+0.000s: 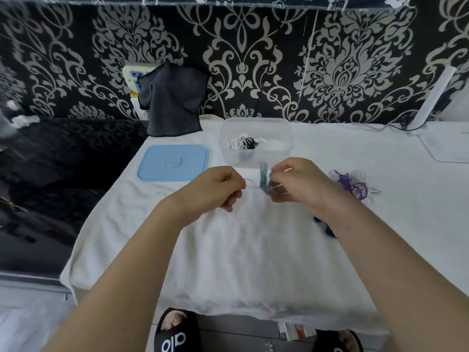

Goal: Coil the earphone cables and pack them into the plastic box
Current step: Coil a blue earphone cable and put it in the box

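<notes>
hands [220, 186] on cable [264, 177] — box [256, 123] just beyond

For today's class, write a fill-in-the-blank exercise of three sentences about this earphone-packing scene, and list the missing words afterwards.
1. The lid lying on the white towel, left of the clear plastic box, is coloured ____.
2. The purple earphone cable lies tangled on the towel to the ____ of the right hand.
3. The coiled white and black earphones already lie inside the ____, while the left hand pinches a thin white cable.

Missing words: blue; right; box
</notes>
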